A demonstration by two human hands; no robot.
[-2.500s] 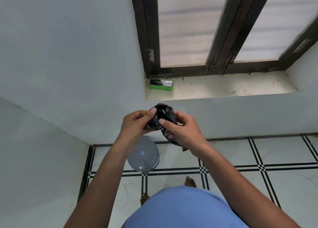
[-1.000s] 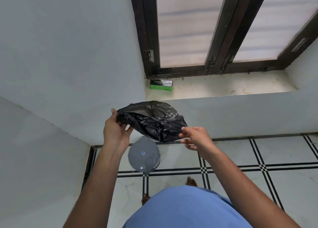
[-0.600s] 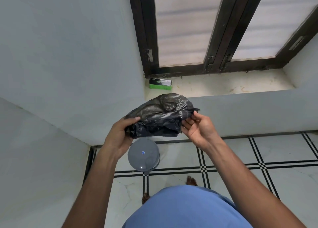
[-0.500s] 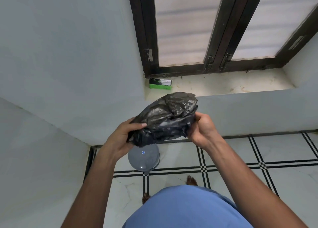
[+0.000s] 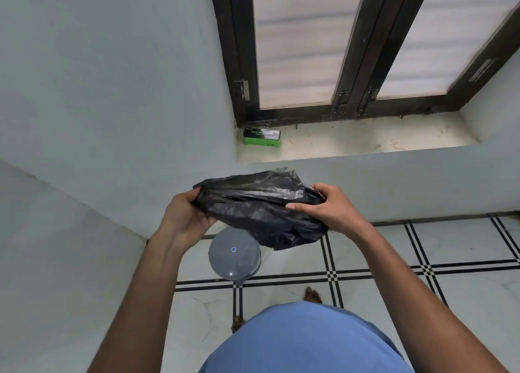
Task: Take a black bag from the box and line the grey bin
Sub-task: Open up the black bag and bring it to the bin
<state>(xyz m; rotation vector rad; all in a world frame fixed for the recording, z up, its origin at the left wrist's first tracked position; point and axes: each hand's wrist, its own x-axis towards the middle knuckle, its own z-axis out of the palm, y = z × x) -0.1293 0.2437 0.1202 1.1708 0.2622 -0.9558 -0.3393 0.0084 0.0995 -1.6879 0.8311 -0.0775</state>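
black bag (image 5: 261, 206), grey bin (image 5: 234, 256), green box (image 5: 262, 138), black-lined white floor (image 5: 394, 263)

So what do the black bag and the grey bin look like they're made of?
Black bag: thin glossy plastic film, crinkled, with shiny creases, bunching where both hands grip it. Grey bin: probably moulded plastic, with a smooth, slightly glossy lid showing small highlights.

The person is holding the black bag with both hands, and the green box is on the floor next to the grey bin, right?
Not quite. The green box sits up on the window sill, not on the floor; the head view shows it. The rest holds: the left hand and right hand both hold the black bag, above the grey bin.
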